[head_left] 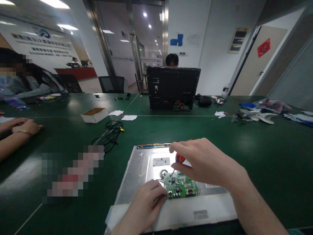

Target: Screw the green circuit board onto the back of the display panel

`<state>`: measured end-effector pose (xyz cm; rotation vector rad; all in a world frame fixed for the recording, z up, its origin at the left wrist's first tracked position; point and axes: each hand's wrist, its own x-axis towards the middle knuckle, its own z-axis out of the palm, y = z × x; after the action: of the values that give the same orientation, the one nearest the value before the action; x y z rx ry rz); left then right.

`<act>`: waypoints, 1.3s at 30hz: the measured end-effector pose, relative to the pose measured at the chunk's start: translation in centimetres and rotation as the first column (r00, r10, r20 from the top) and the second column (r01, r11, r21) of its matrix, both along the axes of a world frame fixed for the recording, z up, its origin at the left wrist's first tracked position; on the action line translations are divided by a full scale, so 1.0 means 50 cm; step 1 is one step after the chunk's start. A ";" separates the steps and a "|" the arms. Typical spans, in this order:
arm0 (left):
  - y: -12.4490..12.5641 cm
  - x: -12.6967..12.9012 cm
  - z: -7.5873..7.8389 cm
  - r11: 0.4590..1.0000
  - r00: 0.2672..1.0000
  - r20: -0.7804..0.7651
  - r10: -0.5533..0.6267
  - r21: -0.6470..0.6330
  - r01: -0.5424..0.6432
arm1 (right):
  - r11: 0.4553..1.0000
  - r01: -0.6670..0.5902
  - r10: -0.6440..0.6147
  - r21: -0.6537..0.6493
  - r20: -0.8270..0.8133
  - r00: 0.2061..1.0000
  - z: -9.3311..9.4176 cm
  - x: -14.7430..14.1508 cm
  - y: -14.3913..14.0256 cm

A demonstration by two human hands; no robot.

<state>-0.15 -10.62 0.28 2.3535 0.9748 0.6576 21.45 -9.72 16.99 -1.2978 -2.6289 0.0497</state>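
Observation:
A green circuit board (179, 186) lies on the silver metal back of a flat display panel (137, 179). My right hand (202, 160) is closed around a screwdriver (180, 158) with a red and black handle. Its thin shaft slants down to the upper left part of the board. At the board's left edge, my left hand (148, 199) has its fingers bent and pressed together, gripping that edge. A few thin wires run beside its fingertips. Along the panel's far edge is a narrow blue strip (151, 146).
Black cables (110, 133) and an open white box (95, 115) lie ahead on the left. A large black monitor housing (173, 88) stands farther back, with a person behind it. At far left rest another person's hands (24, 127). Assorted parts and bags lie at back right.

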 end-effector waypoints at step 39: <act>0.036 -0.002 0.047 0.977 0.981 -0.130 -0.141 -0.177 0.117 | 0.995 -0.103 0.103 0.004 0.014 0.995 0.000 -0.005 -0.051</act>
<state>-0.26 -8.80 2.65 2.3136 0.8899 0.3469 21.22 -12.29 17.00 -1.1638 -2.7044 0.0512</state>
